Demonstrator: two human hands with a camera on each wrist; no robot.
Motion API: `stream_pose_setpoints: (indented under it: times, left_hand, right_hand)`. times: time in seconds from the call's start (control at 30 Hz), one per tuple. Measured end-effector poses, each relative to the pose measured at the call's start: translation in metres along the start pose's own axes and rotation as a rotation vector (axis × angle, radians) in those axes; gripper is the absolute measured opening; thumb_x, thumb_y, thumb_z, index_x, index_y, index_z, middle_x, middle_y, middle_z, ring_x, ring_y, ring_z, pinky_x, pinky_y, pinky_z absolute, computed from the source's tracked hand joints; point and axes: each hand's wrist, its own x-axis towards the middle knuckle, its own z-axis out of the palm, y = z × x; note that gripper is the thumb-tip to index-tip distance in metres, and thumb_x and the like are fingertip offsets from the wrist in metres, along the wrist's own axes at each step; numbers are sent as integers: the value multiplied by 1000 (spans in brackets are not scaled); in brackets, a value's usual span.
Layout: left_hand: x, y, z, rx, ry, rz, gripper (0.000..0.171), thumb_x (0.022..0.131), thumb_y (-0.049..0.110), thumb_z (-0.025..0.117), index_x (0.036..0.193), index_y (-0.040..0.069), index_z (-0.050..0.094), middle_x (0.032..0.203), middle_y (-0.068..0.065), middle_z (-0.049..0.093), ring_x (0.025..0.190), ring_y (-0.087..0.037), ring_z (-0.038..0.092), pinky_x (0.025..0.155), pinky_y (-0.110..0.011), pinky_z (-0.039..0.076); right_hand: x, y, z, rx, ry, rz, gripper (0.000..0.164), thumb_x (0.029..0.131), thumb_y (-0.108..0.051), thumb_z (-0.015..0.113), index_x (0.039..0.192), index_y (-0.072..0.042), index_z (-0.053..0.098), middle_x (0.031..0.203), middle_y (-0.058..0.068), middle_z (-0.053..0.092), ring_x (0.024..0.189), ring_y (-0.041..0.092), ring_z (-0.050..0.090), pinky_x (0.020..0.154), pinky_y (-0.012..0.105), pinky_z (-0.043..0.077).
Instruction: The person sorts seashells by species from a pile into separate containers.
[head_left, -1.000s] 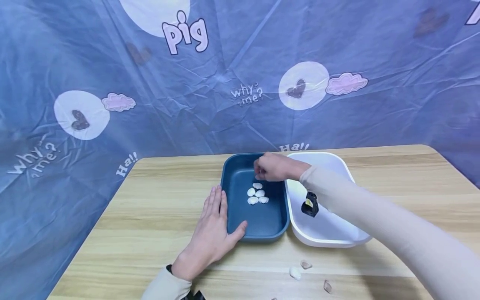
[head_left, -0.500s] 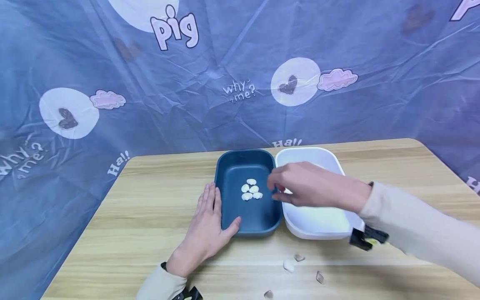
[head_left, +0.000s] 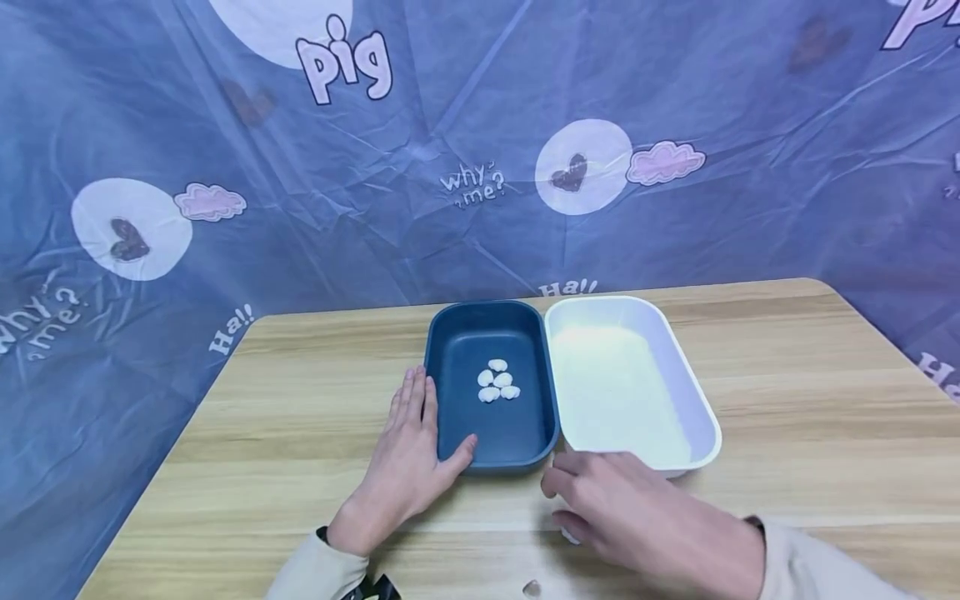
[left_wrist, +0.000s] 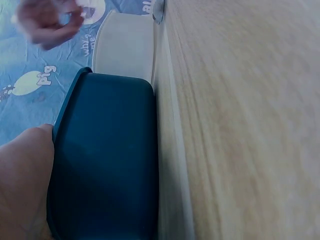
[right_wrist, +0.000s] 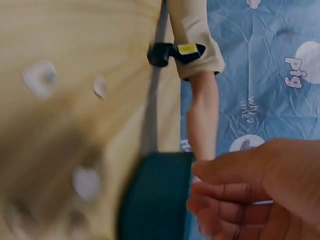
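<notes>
My left hand (head_left: 405, 467) lies along the left side of a dark blue tray (head_left: 506, 433), fingers straight and thumb over its near left corner. Inside the tray, several white seashells (head_left: 502, 380) are grouped in a small triangle. In front of the white tub (head_left: 626, 387), my right hand (head_left: 626, 508) hovers over the table with loosely bent fingers and nothing held between them. A white shell (head_left: 570, 537) shows just beneath its thumb, partly hidden by the hand. The right wrist view has the thumb and fingers (right_wrist: 230, 192) apart from the shells.
Blue tray and white tub stand side by side. A small brownish shell (head_left: 532, 588) lies near the front of the wooden table (head_left: 315, 400). More loose shells, such as a pale one (right_wrist: 87, 183), appear blurred in the right wrist view. A blue printed cloth (head_left: 360, 192) hangs behind.
My right hand has drawn back from over the blue tray, across the white tub, to above the loose shells in front. The left hand stays at the tray's side.
</notes>
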Motion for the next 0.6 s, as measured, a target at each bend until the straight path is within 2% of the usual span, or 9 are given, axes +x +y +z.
stream_pose_setpoints:
  times: [0.17, 0.4, 0.6]
  left_hand:
    - [-1, -1, -1, 9, -8, -6, 93, 91, 59, 49, 147, -11, 24, 158, -23, 9, 147, -33, 7, 118, -45, 13]
    - [-1, -2, -1, 20, -16, -15, 92, 91, 59, 49, 147, -10, 24, 159, -22, 9, 147, -32, 6, 118, -44, 12]
    - [-1, -1, -1, 17, -13, -2, 91, 92, 58, 48, 147, -11, 25, 158, -23, 9, 147, -32, 6, 118, -44, 12]
  right_hand:
    - [-11, -5, 29, 34, 23, 98, 12, 80, -12, 74, 76, -16, 63, 68, -11, 52, 59, 1, 45, 51, 19, 40]
    - [-18, -2, 54, -3, 95, 150, 27, 68, 2, 66, 60, -21, 53, 59, -12, 40, 51, 2, 38, 43, 18, 29]
    - [-24, -2, 63, 2, 135, 252, 25, 74, -5, 67, 65, -20, 51, 63, -12, 40, 55, 2, 42, 43, 23, 31]
